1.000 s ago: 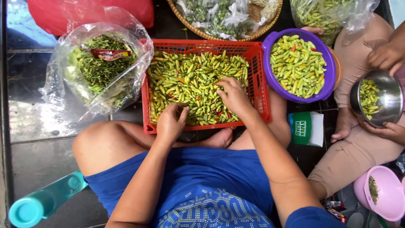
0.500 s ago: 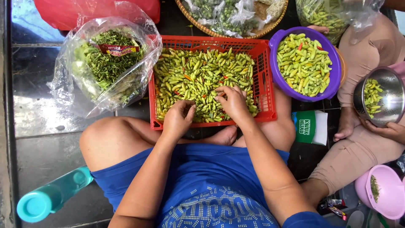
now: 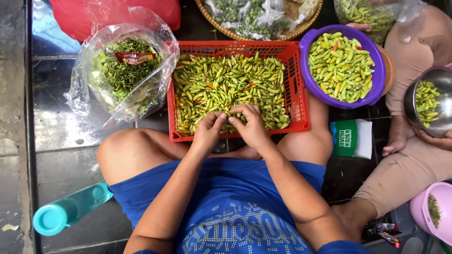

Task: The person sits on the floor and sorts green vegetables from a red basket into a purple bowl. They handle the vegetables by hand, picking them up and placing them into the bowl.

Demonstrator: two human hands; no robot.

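Observation:
A red plastic basket (image 3: 298, 89) full of small green chillies (image 3: 226, 84) rests on the floor in front of my crossed legs. My left hand (image 3: 208, 130) and my right hand (image 3: 251, 125) meet over the basket's near edge, fingertips together, pinching a chilli between them. To the left stands a clear plastic bag (image 3: 123, 70) holding green stems. To the right sits a purple bowl (image 3: 376, 89) filled with green chillies.
Another person sits at the right, a hand (image 3: 435, 139) holding a steel bowl (image 3: 426, 101) of chillies. A woven tray (image 3: 263, 21) with bagged greens lies at the top. A teal bottle (image 3: 70, 209) lies lower left, a pink bowl (image 3: 435, 211) lower right, a green-and-white packet (image 3: 353, 138) beside my knee.
My hands have come together at the basket's near edge; before, they were apart and spread over the chillies. The view has shifted slightly.

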